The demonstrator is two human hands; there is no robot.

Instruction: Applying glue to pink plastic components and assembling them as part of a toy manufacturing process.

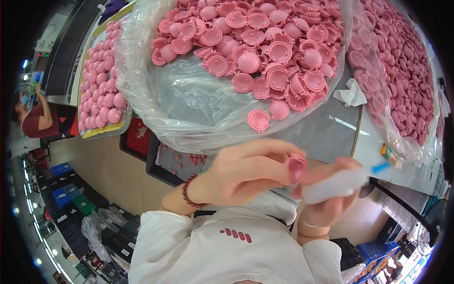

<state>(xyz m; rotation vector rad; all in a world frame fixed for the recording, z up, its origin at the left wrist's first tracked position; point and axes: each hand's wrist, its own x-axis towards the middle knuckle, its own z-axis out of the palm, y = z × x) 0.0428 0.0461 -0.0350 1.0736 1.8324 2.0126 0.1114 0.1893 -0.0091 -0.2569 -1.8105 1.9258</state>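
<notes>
The left hand (255, 171) pinches a pink hinged ball shell (297, 168) in its fingertips, the cavity showing. The right hand (331, 201), blurred, is wrapped round a white squeeze bottle (333, 186) whose blue tip (379, 167) points off to the right, away from the shell. Whether the right fingers also touch the shell cannot be told.

This piece looks unfinished: it seems open, and whether anything has been put inside it does not show. Beyond the left hand, well off to its left, a tray (105, 134) is crowded with pink balls (113, 115) that look closed, so part of the work appears done. Far more seems left: straight ahead of both hands, a clear plastic bag (137, 111) on the worktop (331, 124) carries a large heap of mostly open shells (258, 120), and a second bagged heap (406, 90) stands ahead and to the right of the right hand.
</notes>
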